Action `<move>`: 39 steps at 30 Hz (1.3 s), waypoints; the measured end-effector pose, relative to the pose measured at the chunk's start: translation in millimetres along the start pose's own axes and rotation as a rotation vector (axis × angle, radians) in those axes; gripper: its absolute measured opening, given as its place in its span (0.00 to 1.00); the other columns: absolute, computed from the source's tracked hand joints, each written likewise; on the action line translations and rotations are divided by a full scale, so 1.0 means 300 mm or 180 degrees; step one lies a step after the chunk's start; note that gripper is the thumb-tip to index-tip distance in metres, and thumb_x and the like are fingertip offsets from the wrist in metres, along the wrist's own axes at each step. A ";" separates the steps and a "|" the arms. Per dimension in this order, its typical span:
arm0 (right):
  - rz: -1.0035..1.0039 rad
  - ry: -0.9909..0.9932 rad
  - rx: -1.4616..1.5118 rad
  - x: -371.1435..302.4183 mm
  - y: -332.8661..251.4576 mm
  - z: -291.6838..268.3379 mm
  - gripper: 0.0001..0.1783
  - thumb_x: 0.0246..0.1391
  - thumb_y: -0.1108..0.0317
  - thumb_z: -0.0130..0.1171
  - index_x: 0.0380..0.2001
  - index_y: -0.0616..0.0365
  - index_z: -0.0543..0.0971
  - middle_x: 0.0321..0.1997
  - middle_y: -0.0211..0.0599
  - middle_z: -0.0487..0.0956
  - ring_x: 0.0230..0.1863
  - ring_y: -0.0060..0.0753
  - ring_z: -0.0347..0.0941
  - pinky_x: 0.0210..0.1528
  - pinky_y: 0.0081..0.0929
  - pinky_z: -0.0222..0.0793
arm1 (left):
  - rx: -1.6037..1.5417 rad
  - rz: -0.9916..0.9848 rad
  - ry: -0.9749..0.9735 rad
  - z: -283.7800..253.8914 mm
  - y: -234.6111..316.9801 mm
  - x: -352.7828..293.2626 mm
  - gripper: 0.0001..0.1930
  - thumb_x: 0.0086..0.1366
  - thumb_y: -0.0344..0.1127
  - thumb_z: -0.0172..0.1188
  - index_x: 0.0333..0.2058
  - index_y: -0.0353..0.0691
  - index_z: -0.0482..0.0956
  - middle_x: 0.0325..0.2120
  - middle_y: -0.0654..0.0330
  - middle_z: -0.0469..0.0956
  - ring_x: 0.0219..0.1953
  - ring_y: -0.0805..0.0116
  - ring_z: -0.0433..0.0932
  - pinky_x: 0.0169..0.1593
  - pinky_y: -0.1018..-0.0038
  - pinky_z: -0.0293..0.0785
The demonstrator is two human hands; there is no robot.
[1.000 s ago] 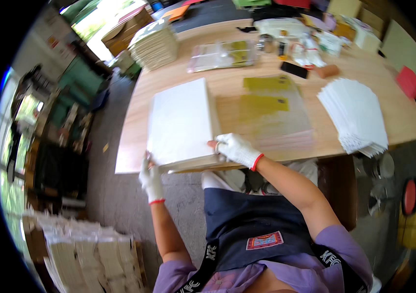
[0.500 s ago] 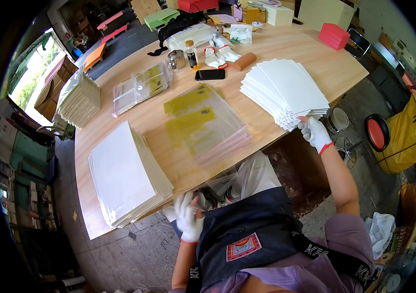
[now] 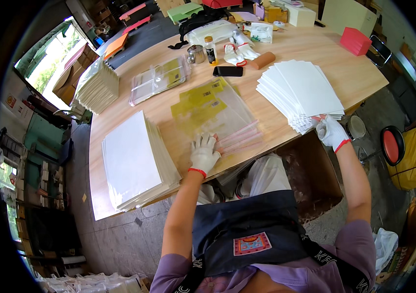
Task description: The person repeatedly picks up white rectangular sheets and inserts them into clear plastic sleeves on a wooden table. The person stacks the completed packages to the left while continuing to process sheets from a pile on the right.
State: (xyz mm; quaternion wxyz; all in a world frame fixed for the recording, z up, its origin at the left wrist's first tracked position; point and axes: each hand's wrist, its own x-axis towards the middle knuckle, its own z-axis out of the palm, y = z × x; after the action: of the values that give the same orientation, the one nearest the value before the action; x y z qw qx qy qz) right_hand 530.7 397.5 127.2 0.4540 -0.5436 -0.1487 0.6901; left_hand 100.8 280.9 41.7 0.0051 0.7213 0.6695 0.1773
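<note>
My left hand [image 3: 204,153], in a white glove with a red cuff, lies with fingers stretched out on the near left part of the clear plastic bags [image 3: 232,117]. These bags are spread in a flat pile with yellow-green patches and pinkish edges. My right hand [image 3: 331,133], gloved the same way, pinches the near edge of a fanned pile of white sheets [image 3: 310,88] at the right of the table. How many sheets it grips cannot be seen. Near the left hand stands a neat stack of white sheets, seemingly in clear bags [image 3: 132,154].
Across the wooden table [image 3: 364,73] lie a black phone [image 3: 228,71], a capped bottle [image 3: 211,51], a metal pot [image 3: 196,54], spare gloves [image 3: 239,52] and a tied bundle of bags [image 3: 159,80]. An open cardboard box [image 3: 315,180] sits below the front edge.
My left hand has risen from beside the apron, below the table edge, onto the clear bags. My right hand stays at the white sheets. The whole view has shifted slightly.
</note>
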 end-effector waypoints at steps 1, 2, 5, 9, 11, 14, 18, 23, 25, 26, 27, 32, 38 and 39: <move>0.0049 -0.0025 0.0002 -0.001 -0.003 0.004 0.14 0.60 0.59 0.44 0.37 0.58 0.71 0.28 0.32 0.75 0.16 0.17 0.64 0.09 0.07 0.56 | -0.0342 -0.0010 0.0136 0.017 -0.020 0.001 0.28 0.48 0.43 0.60 0.51 0.49 0.70 0.51 0.54 0.67 0.55 0.50 0.63 0.56 0.56 0.59; 0.0098 -0.0050 0.0005 -0.001 -0.001 0.015 0.14 0.60 0.59 0.44 0.37 0.59 0.72 0.27 0.32 0.75 0.16 0.16 0.63 0.09 0.07 0.56 | -0.0683 -0.0018 0.0272 0.025 -0.040 -0.001 0.27 0.48 0.42 0.60 0.50 0.49 0.70 0.49 0.54 0.69 0.53 0.50 0.65 0.56 0.58 0.61; 0.0227 -0.0223 -0.0128 -0.018 -0.005 0.000 0.15 0.59 0.58 0.46 0.37 0.61 0.72 0.27 0.32 0.75 0.16 0.16 0.64 0.09 0.07 0.57 | -0.0219 -0.0592 -0.0551 -0.117 0.004 -0.022 0.24 0.48 0.41 0.61 0.47 0.48 0.71 0.44 0.55 0.72 0.47 0.53 0.71 0.51 0.62 0.67; 0.0260 -0.0343 -0.0446 -0.046 0.002 0.024 0.17 0.60 0.56 0.45 0.37 0.61 0.72 0.28 0.34 0.75 0.17 0.15 0.65 0.10 0.07 0.60 | 0.0874 -0.0696 -0.0788 -0.165 -0.015 -0.047 0.19 0.47 0.38 0.63 0.40 0.48 0.72 0.39 0.59 0.74 0.42 0.57 0.74 0.45 0.62 0.71; 0.0190 -0.0202 -0.0298 -0.036 0.006 0.040 0.18 0.61 0.55 0.44 0.37 0.61 0.72 0.29 0.34 0.76 0.17 0.15 0.65 0.11 0.07 0.63 | 0.1064 -0.0759 -0.0699 -0.148 -0.026 -0.052 0.18 0.46 0.37 0.63 0.38 0.48 0.72 0.37 0.59 0.73 0.41 0.59 0.74 0.44 0.63 0.72; 0.0202 -0.0332 -0.0101 0.007 0.017 0.022 0.18 0.61 0.55 0.44 0.36 0.60 0.73 0.28 0.35 0.77 0.17 0.18 0.67 0.11 0.09 0.65 | 0.1087 -0.0623 -0.0306 -0.101 -0.092 -0.057 0.17 0.46 0.36 0.64 0.37 0.47 0.72 0.36 0.60 0.73 0.40 0.59 0.74 0.43 0.63 0.72; 0.0151 -0.0220 0.0463 0.000 0.014 0.060 0.18 0.60 0.53 0.47 0.37 0.59 0.72 0.27 0.34 0.77 0.17 0.23 0.69 0.14 0.14 0.69 | 0.0803 -0.0553 -0.0270 -0.091 -0.130 -0.057 0.17 0.46 0.35 0.62 0.38 0.48 0.72 0.36 0.59 0.73 0.41 0.58 0.73 0.43 0.63 0.72; -0.0914 -0.0166 0.1051 0.142 -0.053 -0.006 0.14 0.58 0.54 0.49 0.34 0.54 0.70 0.30 0.35 0.75 0.18 0.22 0.68 0.13 0.17 0.63 | 0.0859 -0.0642 -0.0654 -0.159 -0.038 -0.045 0.17 0.47 0.35 0.62 0.39 0.49 0.74 0.37 0.60 0.74 0.42 0.59 0.73 0.41 0.64 0.73; -0.0905 -0.0225 0.0843 0.254 -0.128 -0.117 0.10 0.59 0.60 0.48 0.37 0.54 0.69 0.30 0.36 0.73 0.17 0.19 0.64 0.11 0.15 0.58 | 0.0889 -0.0658 -0.0543 -0.115 -0.046 -0.020 0.17 0.47 0.35 0.61 0.39 0.50 0.73 0.37 0.60 0.74 0.42 0.59 0.74 0.40 0.63 0.73; -0.0955 -0.0089 0.0677 0.274 -0.154 -0.133 0.08 0.59 0.63 0.47 0.37 0.54 0.68 0.30 0.37 0.73 0.16 0.18 0.62 0.11 0.15 0.57 | 0.0905 -0.0666 -0.0484 -0.094 -0.053 -0.006 0.17 0.47 0.35 0.61 0.39 0.50 0.73 0.37 0.59 0.74 0.42 0.59 0.74 0.40 0.63 0.73; -0.1298 -0.0214 0.0681 0.279 -0.158 -0.138 0.06 0.58 0.68 0.44 0.37 0.55 0.68 0.29 0.38 0.73 0.16 0.19 0.62 0.11 0.14 0.57 | 0.0830 -0.0750 -0.0336 -0.089 -0.055 0.002 0.14 0.48 0.35 0.61 0.36 0.51 0.75 0.34 0.60 0.76 0.39 0.59 0.75 0.38 0.62 0.74; -0.1316 -0.0896 -0.0123 0.015 0.011 -0.057 0.11 0.53 0.70 0.49 0.41 0.57 0.69 0.31 0.37 0.76 0.20 0.21 0.70 0.13 0.14 0.62 | 0.0365 -0.0823 0.0083 -0.069 -0.052 -0.015 0.08 0.47 0.35 0.61 0.30 0.50 0.77 0.30 0.60 0.77 0.35 0.57 0.76 0.36 0.63 0.73; 0.0043 -0.1733 -0.0679 -0.322 0.260 -0.028 0.25 0.45 0.72 0.52 0.49 0.68 0.69 0.40 0.41 0.78 0.35 0.28 0.77 0.30 0.21 0.76 | 0.0173 -0.0942 -0.0082 -0.067 -0.002 0.004 0.09 0.48 0.33 0.58 0.31 0.51 0.76 0.33 0.61 0.76 0.38 0.58 0.75 0.37 0.61 0.73; 0.0297 -0.1915 -0.0594 -0.324 0.291 -0.057 0.25 0.44 0.72 0.52 0.49 0.70 0.68 0.40 0.42 0.77 0.36 0.30 0.77 0.34 0.23 0.76 | 0.0168 -0.0915 -0.0134 -0.064 0.003 0.009 0.09 0.48 0.32 0.58 0.31 0.51 0.76 0.34 0.62 0.75 0.40 0.59 0.74 0.37 0.62 0.73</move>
State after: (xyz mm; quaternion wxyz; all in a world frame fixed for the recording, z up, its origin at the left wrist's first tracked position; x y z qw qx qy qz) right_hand 505.0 268.5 119.6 0.3057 -0.3606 -0.3138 0.8234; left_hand 96.8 279.1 60.7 0.0254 0.6215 0.7701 0.1420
